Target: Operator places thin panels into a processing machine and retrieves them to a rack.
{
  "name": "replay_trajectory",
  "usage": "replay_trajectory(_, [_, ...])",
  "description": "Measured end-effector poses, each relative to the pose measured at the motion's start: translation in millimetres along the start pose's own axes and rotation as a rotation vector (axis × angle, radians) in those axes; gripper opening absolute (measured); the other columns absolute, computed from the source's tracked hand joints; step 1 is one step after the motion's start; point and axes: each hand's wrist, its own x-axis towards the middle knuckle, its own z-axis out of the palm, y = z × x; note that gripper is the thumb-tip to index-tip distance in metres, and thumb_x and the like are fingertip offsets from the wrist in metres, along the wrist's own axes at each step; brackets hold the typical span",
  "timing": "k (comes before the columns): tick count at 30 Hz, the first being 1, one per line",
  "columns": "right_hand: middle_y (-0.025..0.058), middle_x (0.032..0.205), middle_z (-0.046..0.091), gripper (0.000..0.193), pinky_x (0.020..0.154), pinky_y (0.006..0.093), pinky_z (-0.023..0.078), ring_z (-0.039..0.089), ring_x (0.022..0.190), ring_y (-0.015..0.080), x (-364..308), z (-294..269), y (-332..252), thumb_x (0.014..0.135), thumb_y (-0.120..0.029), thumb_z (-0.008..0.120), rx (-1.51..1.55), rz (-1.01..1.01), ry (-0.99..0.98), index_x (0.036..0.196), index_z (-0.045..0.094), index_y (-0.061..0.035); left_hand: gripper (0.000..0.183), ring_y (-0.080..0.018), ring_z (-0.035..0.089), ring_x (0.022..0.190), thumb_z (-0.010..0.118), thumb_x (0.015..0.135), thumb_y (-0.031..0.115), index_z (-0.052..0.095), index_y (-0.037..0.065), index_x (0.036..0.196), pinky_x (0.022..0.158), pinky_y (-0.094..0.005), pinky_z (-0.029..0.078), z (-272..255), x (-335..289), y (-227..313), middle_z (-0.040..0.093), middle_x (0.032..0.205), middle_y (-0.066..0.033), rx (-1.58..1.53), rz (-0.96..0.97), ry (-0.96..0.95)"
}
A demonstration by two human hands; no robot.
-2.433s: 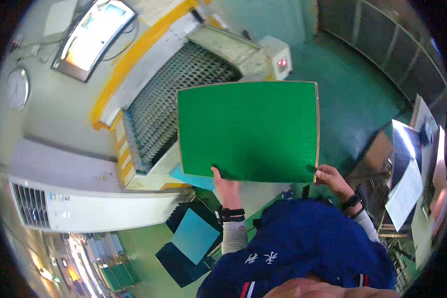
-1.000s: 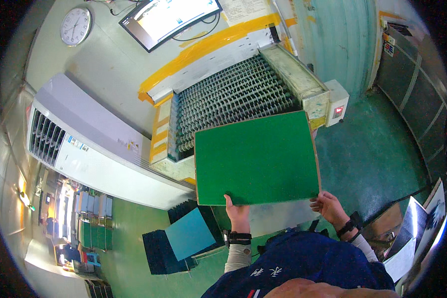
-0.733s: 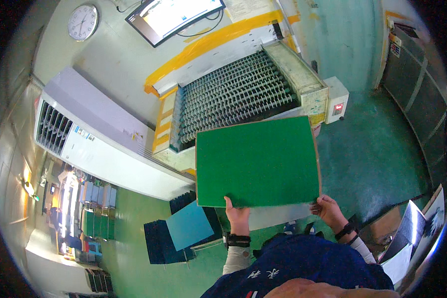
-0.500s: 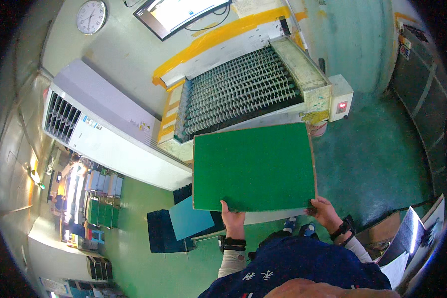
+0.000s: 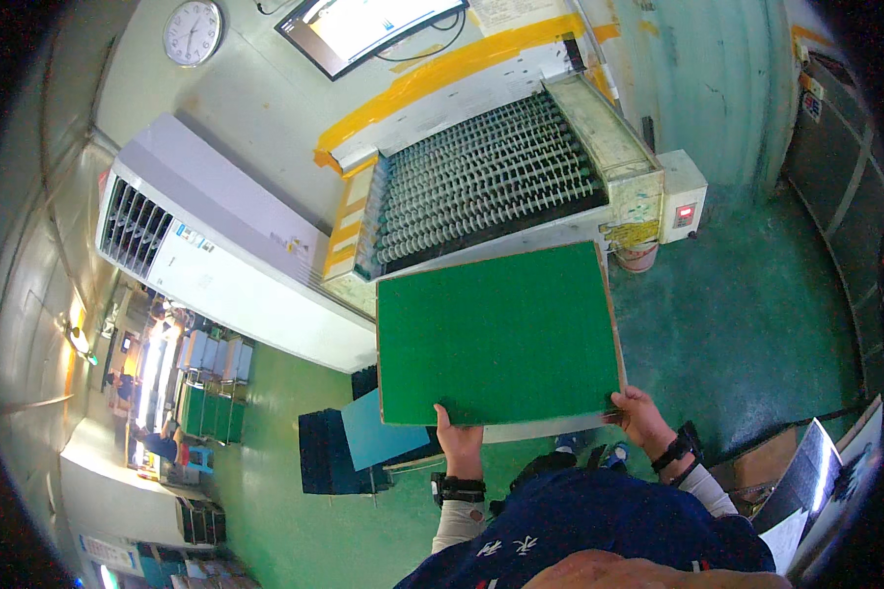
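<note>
I hold a large flat green panel (image 5: 496, 334) with a thin brown edge out in front of me, nearly level. My left hand (image 5: 456, 444) grips its near edge toward the left corner. My right hand (image 5: 640, 416) grips the near right corner. Both wrists carry dark bands. The panel's far edge reaches the front lip of a roller conveyor machine (image 5: 491, 182) with rows of grey rollers.
A white control box with a red display (image 5: 682, 197) hangs on the machine's right. A tall white cabinet unit (image 5: 216, 260) stands left. A dark blue crate with a teal sheet (image 5: 354, 447) sits on the green floor. Wall clock (image 5: 193, 31) and monitor (image 5: 363, 25) above.
The view tilted from the floor toward the wall, then drifted. The green panel stays in both hands and now sits lower, near the roller machine's front.
</note>
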Motion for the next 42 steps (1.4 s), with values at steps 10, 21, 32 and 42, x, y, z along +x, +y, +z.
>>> replay_trajectory(10, [0.0077,0.098,0.066,0.019,0.068,0.0376,0.056,0.066,0.079,0.0223,52,22,-23,0.096,-0.010,0.050,-0.028,-0.155,0.060,0.110,0.058,-0.0010,0.040,-0.0299,0.053,0.114,0.046,0.098,0.038,0.054,0.009,0.125,0.098,-0.0489,0.043,31,83,-3,0.057,0.126,-0.0092,-0.050,-0.095,-0.090])
replay_trajectory(21, [0.0125,0.096,0.065,0.022,0.070,0.0378,0.054,0.065,0.081,0.0263,127,95,-30,0.095,-0.018,0.053,0.082,-0.160,0.061,0.108,0.057,-0.0011,0.038,-0.0294,0.054,0.114,0.055,0.096,0.032,0.054,0.007,0.125,0.098,-0.0475,0.044,49,206,30,0.057,0.127,-0.0091,-0.215,-0.169,0.008])
replay_trajectory(32, [0.0125,0.097,0.064,0.030,0.072,0.0366,0.054,0.065,0.084,0.0255,151,133,-13,0.097,-0.023,0.051,0.035,-0.105,0.108,0.116,0.055,0.0003,0.035,-0.0304,0.053,0.113,0.056,0.095,0.027,0.052,0.006,0.124,0.100,-0.0493,0.042,47,242,38,0.057,0.124,-0.0116,-0.144,-0.235,-0.036])
replay_trajectory(42, [0.0134,0.097,0.065,0.033,0.072,0.0374,0.054,0.066,0.085,0.0256,173,150,-7,0.096,-0.026,0.053,0.051,-0.079,0.113,0.116,0.056,0.0004,0.025,-0.0283,0.055,0.108,0.059,0.094,0.022,0.054,0.009,0.115,0.093,-0.0473,0.046,27,241,18,0.060,0.116,-0.0100,-0.026,-0.571,-0.124])
